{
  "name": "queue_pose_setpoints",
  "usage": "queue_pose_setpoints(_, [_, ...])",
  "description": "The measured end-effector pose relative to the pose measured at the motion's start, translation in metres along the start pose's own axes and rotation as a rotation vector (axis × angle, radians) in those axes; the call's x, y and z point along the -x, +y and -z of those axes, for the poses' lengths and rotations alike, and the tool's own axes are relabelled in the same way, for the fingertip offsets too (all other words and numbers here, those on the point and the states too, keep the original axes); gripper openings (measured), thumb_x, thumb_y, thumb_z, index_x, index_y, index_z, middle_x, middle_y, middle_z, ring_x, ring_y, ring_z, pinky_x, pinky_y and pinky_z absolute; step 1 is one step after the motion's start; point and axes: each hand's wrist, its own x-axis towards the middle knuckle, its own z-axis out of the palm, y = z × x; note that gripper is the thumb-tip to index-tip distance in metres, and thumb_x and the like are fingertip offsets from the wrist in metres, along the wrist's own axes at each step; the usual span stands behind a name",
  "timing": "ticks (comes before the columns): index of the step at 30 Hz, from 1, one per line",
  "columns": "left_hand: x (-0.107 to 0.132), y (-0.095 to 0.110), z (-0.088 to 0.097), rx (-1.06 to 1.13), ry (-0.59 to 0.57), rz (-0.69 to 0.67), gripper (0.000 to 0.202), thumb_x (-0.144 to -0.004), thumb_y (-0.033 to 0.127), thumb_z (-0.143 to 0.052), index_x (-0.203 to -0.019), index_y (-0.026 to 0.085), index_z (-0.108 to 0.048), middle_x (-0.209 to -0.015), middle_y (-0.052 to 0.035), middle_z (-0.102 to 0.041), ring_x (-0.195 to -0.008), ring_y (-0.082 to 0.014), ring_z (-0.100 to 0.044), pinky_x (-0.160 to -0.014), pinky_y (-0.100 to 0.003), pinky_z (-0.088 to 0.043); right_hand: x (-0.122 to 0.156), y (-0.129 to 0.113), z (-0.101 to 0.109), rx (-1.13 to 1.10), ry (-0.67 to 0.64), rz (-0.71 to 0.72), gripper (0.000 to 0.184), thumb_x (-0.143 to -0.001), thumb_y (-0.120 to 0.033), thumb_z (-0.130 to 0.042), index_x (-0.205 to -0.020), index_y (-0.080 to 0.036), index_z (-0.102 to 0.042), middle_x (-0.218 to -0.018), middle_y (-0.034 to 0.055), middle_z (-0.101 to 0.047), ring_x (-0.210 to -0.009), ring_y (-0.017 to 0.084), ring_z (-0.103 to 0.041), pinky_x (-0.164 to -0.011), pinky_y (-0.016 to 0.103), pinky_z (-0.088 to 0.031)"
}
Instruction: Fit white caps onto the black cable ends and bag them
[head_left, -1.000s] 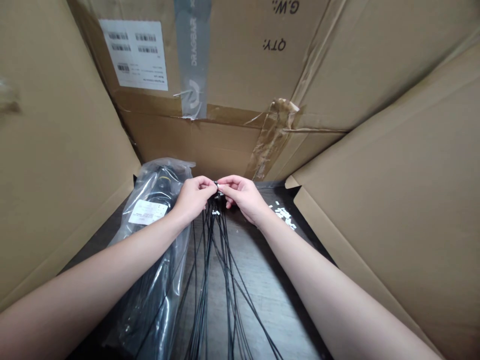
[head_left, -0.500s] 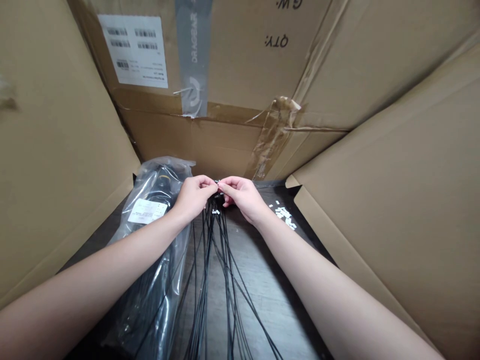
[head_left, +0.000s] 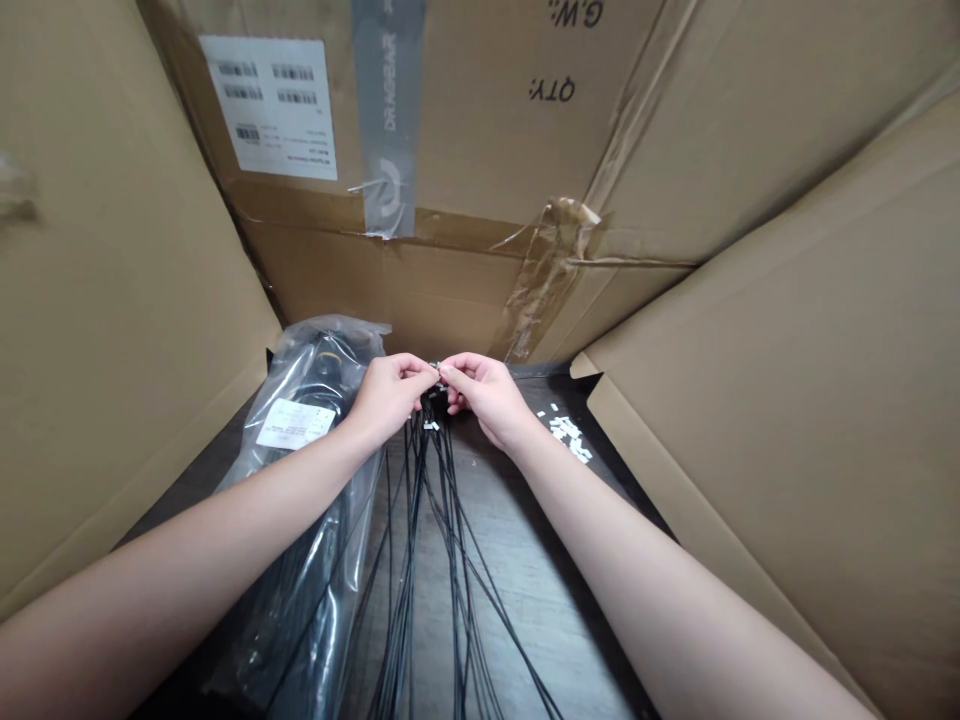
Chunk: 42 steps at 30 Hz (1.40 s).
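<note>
Several thin black cables (head_left: 411,560) run from the near edge up the table, and small white pieces (head_left: 430,426) sit at their far ends. My left hand (head_left: 394,392) has thumb and index finger pinched together at the cable ends, apparently on one of the cables. Meeting it fingertip to fingertip, my right hand (head_left: 480,392) pinches too, its other fingers curled. What lies between the right fingertips is too small to make out; a whitish bit shows right there.
A clear plastic bag (head_left: 322,360) of black cables, bearing a white label (head_left: 296,425), lies left under my forearm. A pile of small white pieces (head_left: 568,436) lies to the right. Cardboard walls (head_left: 450,290) stand behind and on both sides of the dark table (head_left: 525,590).
Both hands stay pinched together at the cable ends, with only slight finger movement. The view has shifted a little.
</note>
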Motion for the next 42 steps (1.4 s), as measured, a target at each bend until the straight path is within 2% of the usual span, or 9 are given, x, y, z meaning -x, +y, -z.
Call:
queue_pose_setpoints(8, [0.000,-0.002,0.001,-0.008,0.000,0.016,0.011,-0.072,0.025,-0.063,-0.069,0.015,-0.065,-0.048,0.0052,-0.051,-0.042,-0.0073,-0.044,-0.043,-0.020,-0.033,-0.001,0.003,0.003,0.030,-0.034,0.011,0.039,-0.059,-0.047,-0.084,-0.075,-0.015,-0.068,-0.054,-0.0027,-0.058,-0.046,0.008,-0.048,-0.043,0.022,-0.045])
queue_pose_setpoints(15, [-0.001,-0.001,0.000,-0.013,-0.006,0.006,0.011,-0.073,0.025,-0.063,-0.070,0.014,-0.065,-0.049,0.0046,-0.052,-0.044,-0.0077,-0.046,-0.043,-0.019,-0.035,0.000,0.001,0.000,0.054,-0.016,0.020,0.040,-0.062,-0.050,-0.082,-0.074,-0.018,-0.062,-0.055,-0.0051,-0.055,-0.047,0.007,-0.047,-0.043,0.020,-0.044])
queue_pose_setpoints(22, [-0.002,-0.005,0.000,-0.010,0.001,0.011,0.014,-0.074,0.028,-0.064,-0.073,0.014,-0.067,-0.053,0.0022,-0.056,-0.045,-0.0093,-0.050,-0.041,-0.020,-0.036,0.000,-0.002,0.003,-0.053,-0.046,-0.019,0.038,-0.064,-0.044,-0.081,-0.087,-0.017,-0.068,-0.068,-0.0031,-0.060,-0.051,0.007,-0.049,-0.044,0.020,-0.045])
queue_pose_setpoints(26, [-0.002,-0.006,0.000,-0.024,0.001,0.014,0.012,-0.073,0.025,-0.064,-0.073,0.014,-0.067,-0.060,0.0001,-0.060,-0.051,-0.0106,-0.055,-0.041,-0.019,-0.037,0.000,-0.002,0.004,-0.046,-0.052,-0.018,0.038,-0.060,-0.039,-0.085,-0.085,-0.016,-0.068,-0.063,-0.0040,-0.059,-0.050,0.006,-0.048,-0.043,0.020,-0.044])
queue_pose_setpoints(30, [-0.003,-0.008,0.000,-0.061,-0.023,-0.028,0.013,-0.074,0.026,-0.064,-0.075,0.014,-0.070,-0.063,-0.0006,-0.061,-0.055,-0.0107,-0.053,-0.042,-0.018,-0.038,-0.002,0.003,0.004,-0.074,0.040,0.034,0.036,-0.060,-0.037,-0.085,-0.083,-0.016,-0.066,-0.062,-0.0040,-0.059,-0.047,0.006,-0.046,-0.042,0.021,-0.042])
queue_pose_setpoints(33, [-0.004,-0.010,-0.001,-0.040,-0.007,0.002,0.016,-0.076,0.027,-0.063,-0.081,0.014,-0.070,-0.067,-0.0019,-0.062,-0.055,-0.0114,-0.054,-0.040,-0.018,-0.038,-0.005,0.007,0.004,-0.094,0.127,0.060,0.033,-0.062,-0.035,-0.082,-0.084,-0.017,-0.066,-0.067,-0.0026,-0.061,-0.047,0.006,-0.047,-0.041,0.022,-0.041])
queue_pose_setpoints(35, [-0.005,-0.010,-0.001,-0.015,0.003,0.023,0.017,-0.076,0.027,-0.063,-0.084,0.014,-0.070,-0.072,-0.0037,-0.065,-0.059,-0.0122,-0.057,-0.039,-0.018,-0.040,-0.006,0.008,0.005,-0.078,0.139,0.064,0.032,-0.063,-0.035,-0.081,-0.084,-0.017,-0.065,-0.066,-0.0027,-0.060,-0.047,0.007,-0.047,-0.042,0.022,-0.041])
queue_pose_setpoints(38, [-0.005,-0.010,-0.001,0.011,-0.006,0.032,0.015,-0.076,0.025,-0.064,-0.084,0.013,-0.069,-0.077,-0.0052,-0.068,-0.062,-0.0124,-0.060,-0.039,-0.017,-0.040,-0.006,0.008,0.006,-0.064,0.109,0.060,0.031,-0.064,-0.036,-0.081,-0.083,-0.017,-0.064,-0.063,-0.0035,-0.058,-0.048,0.008,-0.048,-0.043,0.023,-0.043])
queue_pose_setpoints(42, [-0.003,-0.009,-0.001,-0.014,-0.029,0.020,0.016,-0.073,0.025,-0.067,-0.084,0.014,-0.069,-0.072,-0.0040,-0.067,-0.058,-0.0127,-0.059,-0.038,-0.018,-0.039,-0.004,0.002,0.008,-0.121,0.047,0.020,0.035,-0.061,-0.037,-0.084,-0.083,-0.018,-0.065,-0.069,-0.0026,-0.062,-0.050,0.006,-0.048,-0.045,0.022,-0.045])
